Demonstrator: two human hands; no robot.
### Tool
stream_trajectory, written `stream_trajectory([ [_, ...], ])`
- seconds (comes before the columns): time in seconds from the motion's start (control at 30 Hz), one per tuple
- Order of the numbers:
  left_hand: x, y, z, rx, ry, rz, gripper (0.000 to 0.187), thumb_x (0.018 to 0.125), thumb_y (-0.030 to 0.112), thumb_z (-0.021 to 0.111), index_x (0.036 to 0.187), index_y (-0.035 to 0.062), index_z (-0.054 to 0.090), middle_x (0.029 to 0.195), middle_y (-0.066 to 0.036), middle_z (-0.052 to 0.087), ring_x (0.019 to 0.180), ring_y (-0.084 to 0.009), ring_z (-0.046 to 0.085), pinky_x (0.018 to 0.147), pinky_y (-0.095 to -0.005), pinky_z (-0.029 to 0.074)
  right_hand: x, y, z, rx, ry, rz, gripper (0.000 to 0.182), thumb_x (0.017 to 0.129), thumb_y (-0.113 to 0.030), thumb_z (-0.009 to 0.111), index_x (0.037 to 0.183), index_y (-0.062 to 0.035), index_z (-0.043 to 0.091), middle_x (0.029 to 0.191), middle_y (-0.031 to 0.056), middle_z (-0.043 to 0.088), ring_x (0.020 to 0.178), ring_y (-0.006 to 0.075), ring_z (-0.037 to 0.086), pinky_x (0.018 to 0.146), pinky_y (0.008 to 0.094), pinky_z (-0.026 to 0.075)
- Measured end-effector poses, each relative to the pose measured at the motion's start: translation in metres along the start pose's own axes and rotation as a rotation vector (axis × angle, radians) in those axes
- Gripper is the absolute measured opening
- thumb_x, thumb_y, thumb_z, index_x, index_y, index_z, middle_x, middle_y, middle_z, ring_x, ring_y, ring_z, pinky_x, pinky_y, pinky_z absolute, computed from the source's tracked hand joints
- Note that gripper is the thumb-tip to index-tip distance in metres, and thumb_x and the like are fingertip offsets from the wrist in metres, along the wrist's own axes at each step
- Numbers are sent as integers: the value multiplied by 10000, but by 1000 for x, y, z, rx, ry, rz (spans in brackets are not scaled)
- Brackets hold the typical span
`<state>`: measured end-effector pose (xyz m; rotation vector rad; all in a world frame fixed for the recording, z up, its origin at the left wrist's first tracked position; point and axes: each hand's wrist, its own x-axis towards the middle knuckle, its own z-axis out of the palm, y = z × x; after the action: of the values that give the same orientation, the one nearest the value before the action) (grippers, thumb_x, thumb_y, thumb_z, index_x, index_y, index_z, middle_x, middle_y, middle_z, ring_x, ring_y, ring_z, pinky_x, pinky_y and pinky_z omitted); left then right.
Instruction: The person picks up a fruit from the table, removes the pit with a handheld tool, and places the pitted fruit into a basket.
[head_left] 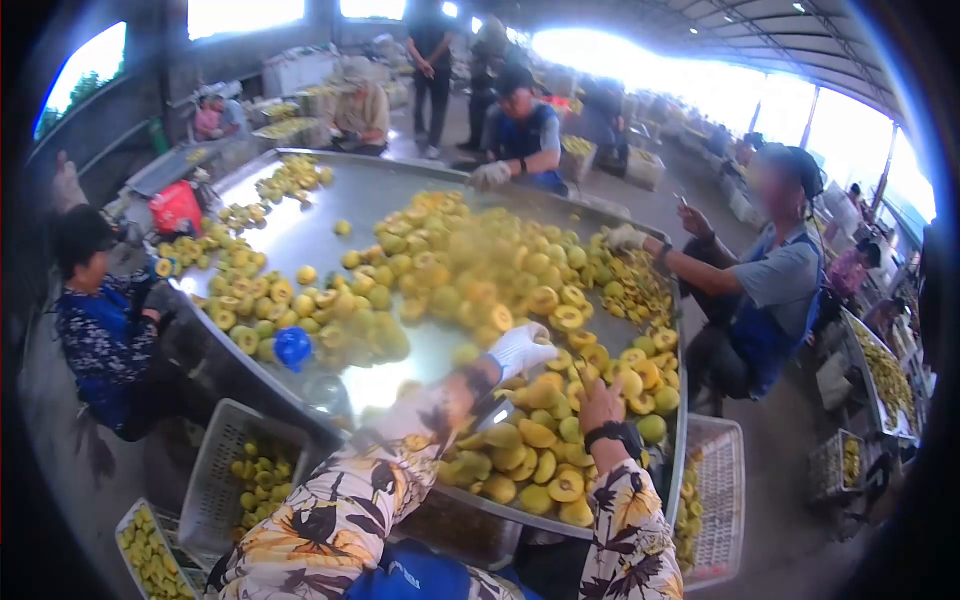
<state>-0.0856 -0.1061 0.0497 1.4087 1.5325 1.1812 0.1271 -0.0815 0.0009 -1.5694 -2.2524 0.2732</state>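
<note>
My left hand (pixel 522 351), in a white glove, is curled closed over the fruit pile near the middle of the metal table (pixel 377 388). Whatever its fingers hold is hidden. To its right, my bare right hand (pixel 602 408) is closed around a thin dark tool (pixel 579 371) like a small knife, its tip pointing up and left. Below and around both hands lie yellow-green fruits that look like peaches (pixel 537 432), many cut in half with the hollow showing. A dark watch (pixel 615 436) is on my right wrist.
A blue round object (pixel 293 348) stands on the table's left side. Crates of fruit, one at lower left (pixel 225 470) and one at right (pixel 722 500), flank the table. People work at the left, far and right edges; a red container (pixel 176 208) is at far left.
</note>
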Motion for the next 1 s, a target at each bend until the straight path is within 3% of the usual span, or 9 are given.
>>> stream_trajectory([
  [0.13, -84, -1, -45, -976, 14, -154, 365, 798, 189, 638, 1109, 41, 516, 930, -62, 584, 817, -164, 603, 640, -316, 521, -35, -41, -13, 255, 80, -106, 344, 796, -247, 631, 1018, 1, 543, 738, 167, 629, 692, 314, 613, 621, 406, 475],
  [0.23, -189, 31, -67, 91, 219, 404, 573, 615, 247, 808, 1072, 28, 540, 1016, -122, 597, 917, -234, 588, 822, -323, 485, -63, -47, 44, 686, -5, -17, 327, 825, -208, 616, 1051, 19, 548, 614, 44, 581, 444, 102, 498, 420, 240, 401],
  [0.33, -255, 29, -63, -584, 151, 178, 570, 667, 175, 746, 1151, 27, 482, 1054, -145, 579, 976, -246, 572, 830, -337, 478, -140, -116, -10, 936, -232, 57, 295, 843, -197, 604, 1049, 8, 551, 620, 30, 578, 427, 73, 460, 401, 211, 372],
  [0.4, -296, 15, -51, -773, 210, 82, 446, 767, 207, 641, 1147, 36, 482, 1042, -141, 578, 941, -251, 585, 763, -352, 502, -170, -105, 64, 850, -17, -211, 264, 839, -200, 611, 994, 10, 571, 623, 35, 582, 446, 80, 486, 407, 215, 380],
  [0.5, -361, -7, -48, -1028, 194, -85, 305, 917, 257, 482, 1141, 49, 482, 1026, -134, 577, 889, -259, 605, 663, -375, 538, -247, -142, 10, 999, -283, 84, 229, 807, -163, 629, 939, 6, 550, 637, 56, 591, 433, 89, 490, 389, 226, 379],
  [0.6, -419, -14, -65, -1105, 169, -258, 363, 795, 58, 602, 1134, 32, 476, 1023, -155, 563, 905, -305, 594, 704, -450, 536, -288, -132, 23, 1117, -262, 314, 285, 777, -148, 650, 980, 10, 528, 634, 63, 585, 418, 113, 489, 389, 254, 396],
  [0.73, -465, -34, -79, -1149, 318, -330, 326, 788, 55, 553, 1107, 47, 490, 981, -152, 571, 900, -298, 593, 708, -442, 516, -270, -104, 24, 576, -158, 180, 507, 718, -333, 658, 1061, 25, 555, 863, 255, 617, 849, 395, 593, 767, 450, 464],
  [0.87, -495, -34, -87, -1073, 332, -290, 256, 894, 178, 465, 1116, 52, 483, 975, -156, 581, 854, -292, 606, 625, -364, 499, -206, -108, -25, 462, 391, -84, 321, 755, -220, 639, 911, 31, 514, 786, 257, 596, 744, 420, 586, 628, 444, 459],
  [1.0, -507, -35, -88, -1021, 381, -277, 271, 930, 212, 443, 1150, 57, 474, 1004, -134, 583, 851, -262, 615, 578, -295, 494, -147, -110, -28, 89, 117, -269, 236, 789, -150, 569, 946, 20, 523, 840, 262, 609, 820, 420, 590, 708, 480, 462],
])
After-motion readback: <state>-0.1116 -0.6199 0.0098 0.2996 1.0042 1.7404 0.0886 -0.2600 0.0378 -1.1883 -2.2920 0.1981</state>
